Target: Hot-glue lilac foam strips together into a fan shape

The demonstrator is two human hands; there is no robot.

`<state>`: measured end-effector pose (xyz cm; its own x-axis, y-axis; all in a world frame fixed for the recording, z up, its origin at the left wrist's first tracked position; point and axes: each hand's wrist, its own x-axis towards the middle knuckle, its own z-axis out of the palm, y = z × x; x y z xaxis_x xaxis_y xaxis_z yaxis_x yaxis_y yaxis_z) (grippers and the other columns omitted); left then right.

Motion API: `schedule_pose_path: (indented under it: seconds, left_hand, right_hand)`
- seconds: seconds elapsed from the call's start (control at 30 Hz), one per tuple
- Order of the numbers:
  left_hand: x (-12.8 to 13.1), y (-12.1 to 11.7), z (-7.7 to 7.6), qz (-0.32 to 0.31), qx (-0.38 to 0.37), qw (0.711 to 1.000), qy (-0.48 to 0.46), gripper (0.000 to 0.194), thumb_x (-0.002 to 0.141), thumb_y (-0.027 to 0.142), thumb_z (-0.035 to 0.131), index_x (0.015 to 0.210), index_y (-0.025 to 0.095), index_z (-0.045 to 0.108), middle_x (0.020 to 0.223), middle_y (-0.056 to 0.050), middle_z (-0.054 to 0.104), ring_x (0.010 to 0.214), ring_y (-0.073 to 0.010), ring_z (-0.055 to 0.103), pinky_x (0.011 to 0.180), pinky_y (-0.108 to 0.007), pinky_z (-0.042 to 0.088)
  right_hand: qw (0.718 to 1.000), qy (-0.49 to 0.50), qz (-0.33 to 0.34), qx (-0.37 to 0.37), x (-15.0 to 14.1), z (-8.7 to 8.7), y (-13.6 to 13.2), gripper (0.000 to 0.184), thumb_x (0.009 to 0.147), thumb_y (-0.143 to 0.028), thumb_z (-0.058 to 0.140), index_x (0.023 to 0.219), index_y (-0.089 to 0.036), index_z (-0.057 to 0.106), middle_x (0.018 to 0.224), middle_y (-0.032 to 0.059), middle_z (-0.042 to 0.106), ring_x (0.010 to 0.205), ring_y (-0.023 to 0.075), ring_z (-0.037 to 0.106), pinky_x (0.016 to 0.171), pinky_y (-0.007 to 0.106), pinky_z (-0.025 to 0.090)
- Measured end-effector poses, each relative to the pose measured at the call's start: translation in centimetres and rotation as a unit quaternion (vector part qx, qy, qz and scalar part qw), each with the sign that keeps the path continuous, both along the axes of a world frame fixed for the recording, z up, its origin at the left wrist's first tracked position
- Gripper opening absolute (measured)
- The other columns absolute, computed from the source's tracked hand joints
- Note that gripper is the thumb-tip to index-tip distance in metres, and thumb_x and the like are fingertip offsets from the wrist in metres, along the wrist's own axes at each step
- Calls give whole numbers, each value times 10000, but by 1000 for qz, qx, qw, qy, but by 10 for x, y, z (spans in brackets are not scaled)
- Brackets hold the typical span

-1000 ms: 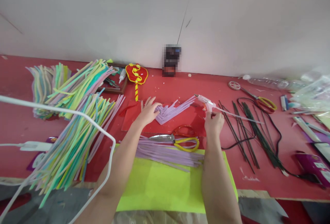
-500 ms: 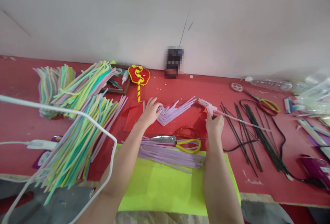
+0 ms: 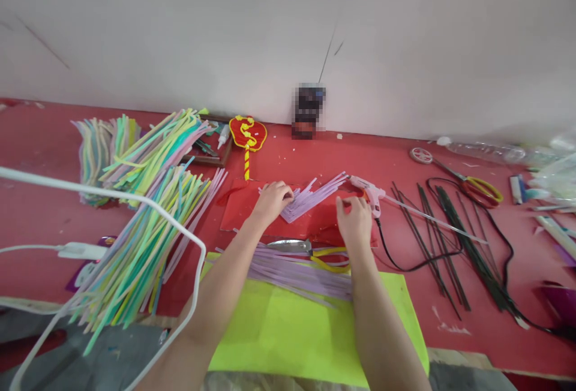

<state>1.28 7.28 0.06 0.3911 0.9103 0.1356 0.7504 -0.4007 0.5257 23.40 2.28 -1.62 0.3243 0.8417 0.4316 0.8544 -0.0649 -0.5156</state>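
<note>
Lilac strips (image 3: 310,199) under left hand (image 3: 272,201), no legible writing.

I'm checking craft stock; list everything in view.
Wall: one, grey, behind.
Table: one, red, centre.
Bundled strips: many, multicoloured, left.
Loose strips: many, lilac, front.
Chevron: one, lilac, on board.
Board: one, red, centre.
Scissors: two, red-yellow, front and right.
Glue gun: one, pink, right.
Stems: many, green, right.
Sheet: one, lime, front.
Ornament: one, red-yellow, back.
Blurred object: one, dark, back.
Tray: one, brown, back left.
Plastics: uncounted, clear, back right.
Cords: several, white left, black right.
Clutter: uncounted, mixed, both sides.
Left hand: one, bare, at chevron.
Right hand: one, bare, centre.
</note>
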Motion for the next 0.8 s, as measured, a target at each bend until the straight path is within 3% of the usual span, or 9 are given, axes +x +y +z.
schedule_pose_path:
  seconds: [0.13, 0.33, 0.43, 0.57, 0.8]
  left_hand:
    - [-1, 3, -4, 14, -5, 999, -34, 26, 778, 158, 637, 765, 180, 639, 827, -38, 640, 815, -183, 593, 805, -326, 411]
    - [-6, 3, -2, 87, -68, 976, -187, 58, 801, 138, 580, 805, 194, 597, 787, -39, 684, 780, -173, 651, 718, -268, 463]
    - [-8, -1, 7, 112, -54, 961, -246, 137, 811, 115, 543, 908, 202, 584, 781, -28, 681, 803, -167, 662, 724, -257, 471]
    - [-15, -10, 16, 127, -6, 960, -251, 307, 832, 79, 459, 1094, 211, 550, 795, -16, 654, 786, -144, 647, 769, -261, 470]
    - [-31, -23, 8, 246, 14, 932, -267, 299, 854, 111, 409, 1107, 194, 546, 750, -26, 647, 744, -162, 643, 757, -288, 487]
  right_hand:
    - [997, 1, 74, -37, -18, -6, -2, 253, 857, -367, 466, 732, -185, 591, 804, 82, 600, 788, 223, 515, 744, 338, 397]
    - [988, -18, 143, -63, -38, -5, -9, 195, 861, -275, 471, 788, -179, 625, 831, 90, 613, 793, 223, 519, 752, 340, 397]
    - [986, -28, 147, -69, -44, -4, -10, 178, 857, -257, 482, 796, -180, 630, 834, 90, 613, 795, 225, 520, 752, 344, 400]
    - [987, -26, 142, -70, -45, -4, -10, 162, 852, -244, 495, 803, -178, 635, 847, 91, 617, 804, 226, 525, 753, 342, 409]
    - [988, 0, 142, -54, -44, -5, -11, 148, 847, -226, 492, 808, -172, 624, 837, 88, 635, 802, 225, 550, 759, 337, 420]
